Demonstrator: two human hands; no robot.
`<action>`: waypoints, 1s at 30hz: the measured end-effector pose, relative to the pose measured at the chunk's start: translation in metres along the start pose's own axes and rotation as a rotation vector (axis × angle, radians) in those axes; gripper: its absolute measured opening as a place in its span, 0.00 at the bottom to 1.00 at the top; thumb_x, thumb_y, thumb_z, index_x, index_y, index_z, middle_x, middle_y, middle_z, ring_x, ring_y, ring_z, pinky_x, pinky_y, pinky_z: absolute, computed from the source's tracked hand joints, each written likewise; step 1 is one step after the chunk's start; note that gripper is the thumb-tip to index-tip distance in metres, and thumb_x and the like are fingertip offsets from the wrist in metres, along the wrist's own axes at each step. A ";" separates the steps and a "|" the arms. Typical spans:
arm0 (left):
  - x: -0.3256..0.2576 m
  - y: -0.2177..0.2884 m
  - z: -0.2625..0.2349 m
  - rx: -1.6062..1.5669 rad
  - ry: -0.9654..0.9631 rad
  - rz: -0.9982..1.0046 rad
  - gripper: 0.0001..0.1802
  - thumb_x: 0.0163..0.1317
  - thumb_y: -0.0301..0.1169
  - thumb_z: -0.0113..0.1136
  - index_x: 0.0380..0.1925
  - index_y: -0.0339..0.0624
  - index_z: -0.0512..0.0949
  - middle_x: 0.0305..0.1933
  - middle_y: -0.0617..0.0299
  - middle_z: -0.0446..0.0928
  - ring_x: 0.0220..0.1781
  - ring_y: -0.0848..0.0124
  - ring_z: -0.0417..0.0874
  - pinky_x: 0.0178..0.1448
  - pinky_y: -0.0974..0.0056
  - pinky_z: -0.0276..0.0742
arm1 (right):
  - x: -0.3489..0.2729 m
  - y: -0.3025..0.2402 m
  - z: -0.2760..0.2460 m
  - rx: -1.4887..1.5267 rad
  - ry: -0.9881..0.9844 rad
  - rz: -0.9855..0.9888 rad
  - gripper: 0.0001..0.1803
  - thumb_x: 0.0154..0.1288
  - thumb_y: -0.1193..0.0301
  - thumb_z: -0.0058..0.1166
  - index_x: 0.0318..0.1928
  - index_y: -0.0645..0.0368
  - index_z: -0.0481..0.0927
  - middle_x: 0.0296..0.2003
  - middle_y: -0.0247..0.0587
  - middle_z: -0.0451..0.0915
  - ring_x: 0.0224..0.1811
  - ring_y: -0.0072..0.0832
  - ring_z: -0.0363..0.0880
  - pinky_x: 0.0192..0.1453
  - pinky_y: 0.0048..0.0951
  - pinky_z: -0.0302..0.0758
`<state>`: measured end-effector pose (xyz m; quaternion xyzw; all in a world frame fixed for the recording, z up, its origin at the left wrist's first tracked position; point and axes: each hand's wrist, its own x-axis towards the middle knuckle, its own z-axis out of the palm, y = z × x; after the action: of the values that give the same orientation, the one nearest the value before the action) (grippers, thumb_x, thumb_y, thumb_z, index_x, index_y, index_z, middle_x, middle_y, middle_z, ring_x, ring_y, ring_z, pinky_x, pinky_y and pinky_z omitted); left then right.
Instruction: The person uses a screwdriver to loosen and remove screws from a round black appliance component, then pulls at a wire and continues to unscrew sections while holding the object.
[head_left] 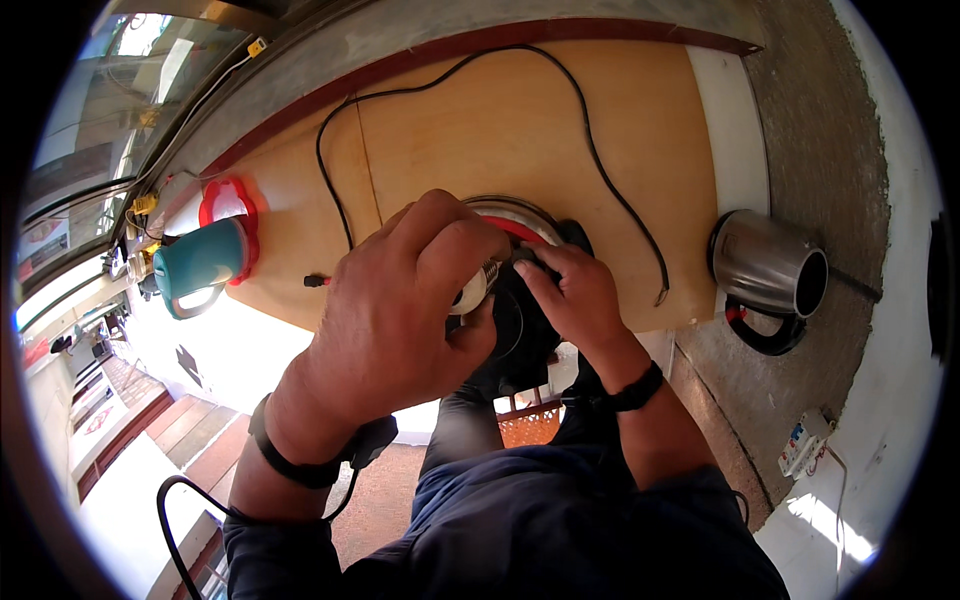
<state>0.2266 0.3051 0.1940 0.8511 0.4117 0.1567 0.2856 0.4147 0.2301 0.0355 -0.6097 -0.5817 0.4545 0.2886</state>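
Here, from afar, I see the left hand (405,305) curled round a pale, ridged part (470,295) at frame centre. The right hand (580,300) pinches a dark piece (524,257) beside it.

The black appliance part (508,330) is partly hidden, a thin curved line showing on its dark surface. Over it, as seen from above, a small pale piece (472,293), rounded, with a ribbed metallic side, is tilted. Beyond it curves a red-edged metal ring (520,213); whether they join is hidden.
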 end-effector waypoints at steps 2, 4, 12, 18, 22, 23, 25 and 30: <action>0.006 0.009 -0.006 0.088 -0.090 -0.102 0.21 0.53 0.31 0.74 0.44 0.40 0.76 0.40 0.50 0.78 0.38 0.51 0.85 0.37 0.55 0.79 | 0.000 0.002 0.001 -0.019 0.003 0.008 0.18 0.69 0.60 0.61 0.51 0.59 0.86 0.41 0.54 0.86 0.44 0.48 0.86 0.48 0.41 0.81; 0.013 0.017 -0.012 0.189 -0.171 -0.198 0.20 0.54 0.31 0.73 0.44 0.39 0.76 0.40 0.50 0.79 0.38 0.51 0.86 0.38 0.54 0.80 | -0.002 0.006 0.004 -0.039 0.038 -0.017 0.18 0.69 0.59 0.61 0.50 0.59 0.87 0.40 0.52 0.86 0.43 0.49 0.86 0.47 0.42 0.81; 0.023 0.036 -0.020 0.360 -0.340 -0.184 0.22 0.58 0.38 0.73 0.46 0.40 0.75 0.43 0.48 0.82 0.37 0.49 0.87 0.38 0.54 0.81 | 0.000 0.018 0.016 -0.082 0.112 -0.047 0.19 0.66 0.54 0.62 0.46 0.55 0.88 0.38 0.48 0.86 0.39 0.48 0.85 0.42 0.44 0.81; 0.026 0.033 -0.020 0.526 -0.424 -0.242 0.23 0.57 0.32 0.70 0.50 0.39 0.72 0.43 0.48 0.78 0.38 0.47 0.86 0.38 0.51 0.80 | 0.000 0.011 0.013 -0.067 0.100 0.004 0.19 0.66 0.52 0.61 0.45 0.53 0.89 0.38 0.49 0.86 0.40 0.49 0.85 0.42 0.46 0.81; 0.022 0.039 -0.021 0.445 -0.368 -0.090 0.22 0.59 0.32 0.70 0.49 0.39 0.72 0.43 0.48 0.76 0.38 0.47 0.84 0.37 0.50 0.79 | 0.000 0.011 0.013 -0.071 0.089 0.016 0.19 0.66 0.53 0.61 0.46 0.54 0.88 0.39 0.50 0.86 0.40 0.49 0.85 0.43 0.46 0.81; 0.019 0.039 -0.021 0.421 -0.349 -0.099 0.21 0.59 0.31 0.70 0.49 0.39 0.72 0.43 0.49 0.76 0.38 0.47 0.84 0.38 0.50 0.79 | -0.001 0.010 0.012 -0.073 0.075 0.024 0.19 0.67 0.54 0.62 0.47 0.55 0.88 0.39 0.51 0.86 0.41 0.49 0.85 0.43 0.45 0.81; 0.015 0.041 -0.020 0.437 -0.343 -0.151 0.21 0.58 0.28 0.69 0.49 0.40 0.72 0.44 0.49 0.76 0.38 0.48 0.84 0.38 0.50 0.79 | 0.000 0.009 0.012 -0.075 0.068 0.030 0.19 0.67 0.54 0.62 0.48 0.55 0.88 0.39 0.51 0.86 0.41 0.49 0.85 0.44 0.44 0.80; 0.012 0.040 -0.015 0.481 -0.360 -0.027 0.21 0.58 0.30 0.70 0.48 0.40 0.72 0.44 0.50 0.76 0.38 0.49 0.84 0.39 0.51 0.79 | 0.000 0.008 0.009 -0.070 0.036 0.073 0.20 0.67 0.54 0.62 0.47 0.56 0.88 0.40 0.52 0.86 0.41 0.50 0.85 0.45 0.44 0.81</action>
<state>0.2509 0.3002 0.2309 0.9028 0.3912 -0.1026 0.1462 0.4098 0.2276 0.0245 -0.6482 -0.5696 0.4330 0.2606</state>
